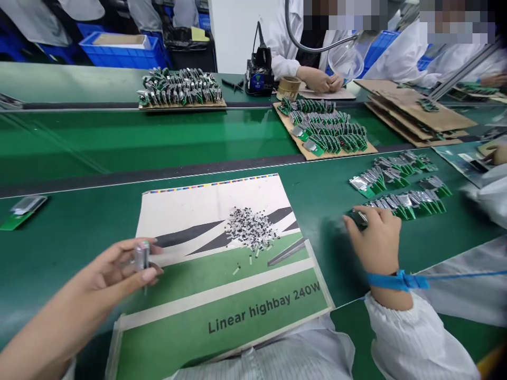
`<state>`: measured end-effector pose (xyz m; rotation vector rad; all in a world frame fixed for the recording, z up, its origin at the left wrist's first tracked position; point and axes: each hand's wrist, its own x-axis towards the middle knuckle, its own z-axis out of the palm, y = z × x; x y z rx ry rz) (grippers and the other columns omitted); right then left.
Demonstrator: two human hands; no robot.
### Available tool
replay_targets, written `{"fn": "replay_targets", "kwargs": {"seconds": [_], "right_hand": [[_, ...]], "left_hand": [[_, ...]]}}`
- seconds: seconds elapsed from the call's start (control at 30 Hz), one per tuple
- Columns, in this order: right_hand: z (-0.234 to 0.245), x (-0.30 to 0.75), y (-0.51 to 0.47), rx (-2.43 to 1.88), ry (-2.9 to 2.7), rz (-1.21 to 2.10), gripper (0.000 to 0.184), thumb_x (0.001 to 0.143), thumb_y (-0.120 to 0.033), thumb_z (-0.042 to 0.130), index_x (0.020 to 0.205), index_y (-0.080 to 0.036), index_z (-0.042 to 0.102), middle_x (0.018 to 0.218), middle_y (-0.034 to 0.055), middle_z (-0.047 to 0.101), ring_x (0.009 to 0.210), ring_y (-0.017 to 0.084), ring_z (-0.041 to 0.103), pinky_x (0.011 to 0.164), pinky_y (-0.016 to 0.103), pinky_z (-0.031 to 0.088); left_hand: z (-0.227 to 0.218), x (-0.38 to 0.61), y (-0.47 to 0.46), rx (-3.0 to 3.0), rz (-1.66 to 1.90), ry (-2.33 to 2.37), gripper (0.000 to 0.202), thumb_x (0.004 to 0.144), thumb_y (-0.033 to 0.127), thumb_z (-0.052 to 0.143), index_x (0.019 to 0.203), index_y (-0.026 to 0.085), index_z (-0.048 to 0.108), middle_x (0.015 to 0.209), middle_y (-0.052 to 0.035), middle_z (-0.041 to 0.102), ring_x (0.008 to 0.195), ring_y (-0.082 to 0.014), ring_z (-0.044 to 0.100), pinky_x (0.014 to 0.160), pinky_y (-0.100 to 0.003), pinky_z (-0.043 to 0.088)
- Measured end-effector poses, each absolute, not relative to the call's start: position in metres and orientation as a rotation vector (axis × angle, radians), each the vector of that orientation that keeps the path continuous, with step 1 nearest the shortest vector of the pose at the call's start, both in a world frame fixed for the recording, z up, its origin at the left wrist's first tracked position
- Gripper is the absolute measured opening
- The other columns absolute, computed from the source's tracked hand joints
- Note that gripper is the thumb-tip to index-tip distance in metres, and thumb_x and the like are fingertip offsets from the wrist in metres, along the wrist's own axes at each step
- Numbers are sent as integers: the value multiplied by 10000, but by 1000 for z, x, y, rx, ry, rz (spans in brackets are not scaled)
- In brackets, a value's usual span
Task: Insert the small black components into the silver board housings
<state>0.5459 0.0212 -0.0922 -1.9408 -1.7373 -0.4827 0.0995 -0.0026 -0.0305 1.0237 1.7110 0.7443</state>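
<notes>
My left hand (106, 277) is closed over the left edge of a printed cardboard sheet (222, 311), pinching a small circuit board with a silvery component (141, 256) between thumb and fingers. To the right, my right hand (378, 240) wears a blue wrist strap (396, 281). Its thumb and fingers close around another small circuit board (359, 217), partly hidden and slightly blurred, at the near edge of rows of green boards (406, 203). On the cardboard lies a pile of tiny two-legged parts (251, 227), with metal tweezers (287, 253) beside it.
One lone board (24, 211) lies at far left. Beyond the bench edge, a cardboard tray of boards (328, 129) and another loaded tray (180, 89) stand near a black soldering station (259, 74). A co-worker's hands (320, 80) are across the line; stacked cardboard (420, 113) sits right.
</notes>
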Motion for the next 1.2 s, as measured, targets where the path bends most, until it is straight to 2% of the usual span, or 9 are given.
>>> {"fn": "replay_targets", "kwargs": {"seconds": [0.17, 0.23, 0.33, 0.47, 0.57, 0.7, 0.83, 1.03, 1.2], "right_hand": [[-77, 464, 13, -1426, -2208, 148, 95, 901, -215, 578, 846, -189, 651, 852, 63, 626, 834, 208, 537, 738, 330, 450], [-79, 442, 13, -1388, -2300, 246, 77, 890, -179, 595, 842, -185, 655, 847, 57, 620, 819, 206, 515, 719, 330, 436], [-86, 429, 16, -1406, -2346, 266, 107, 878, -134, 596, 798, -182, 647, 831, 56, 602, 789, 205, 488, 705, 340, 412], [-92, 430, 16, -1409, -2375, 302, 182, 900, -99, 529, 751, -177, 601, 814, 58, 568, 773, 205, 463, 704, 348, 394], [-92, 431, 13, -1405, -2364, 323, 188, 908, -83, 477, 775, -182, 566, 852, 72, 561, 785, 217, 450, 707, 363, 394], [-89, 433, 8, -1344, -2311, 406, 199, 939, -74, 400, 812, -192, 498, 837, 61, 566, 788, 204, 491, 701, 348, 434], [-85, 438, 4, -1252, -2244, 512, 142, 967, -122, 408, 865, -205, 460, 854, 50, 601, 793, 173, 570, 656, 295, 482], [-70, 438, -4, -1216, -2096, 641, 78, 946, -148, 484, 921, -219, 504, 882, 41, 630, 806, 168, 609, 629, 286, 517], [-43, 428, -17, -1073, -2006, 698, 160, 931, -96, 485, 984, -227, 561, 915, 53, 643, 873, 184, 601, 669, 312, 527]], "left_hand": [[-37, 142, -25, 856, 653, 1238, 467, 654, 366, 832, 1037, 269, 583, 820, 24, 619, 701, -129, 545, 650, -242, 449], [-38, 154, -33, 770, 650, 1160, 521, 617, 391, 855, 1042, 266, 579, 806, 27, 606, 695, -129, 550, 665, -262, 441], [-36, 164, -41, 704, 617, 1110, 542, 626, 419, 845, 1058, 253, 563, 835, 6, 601, 715, -155, 566, 654, -289, 429], [-33, 167, -44, 692, 583, 1057, 442, 720, 456, 772, 1057, 251, 572, 843, -5, 617, 756, -178, 575, 711, -321, 424], [-34, 168, -43, 698, 541, 1022, 393, 770, 464, 728, 1076, 270, 577, 853, 1, 630, 776, -173, 572, 718, -303, 409], [-35, 171, -41, 707, 530, 1000, 353, 796, 465, 701, 1074, 285, 580, 875, 9, 609, 804, -166, 565, 696, -278, 396], [-33, 177, -41, 698, 474, 1052, 337, 822, 468, 665, 1090, 285, 575, 865, 11, 573, 805, -161, 536, 684, -268, 377], [-34, 189, -41, 730, 506, 1111, 340, 846, 474, 621, 1124, 282, 577, 914, -4, 583, 835, -171, 535, 700, -271, 387], [-29, 198, -44, 839, 506, 1092, 363, 846, 455, 638, 1170, 301, 583, 944, -7, 617, 898, -177, 552, 771, -276, 423]]}}
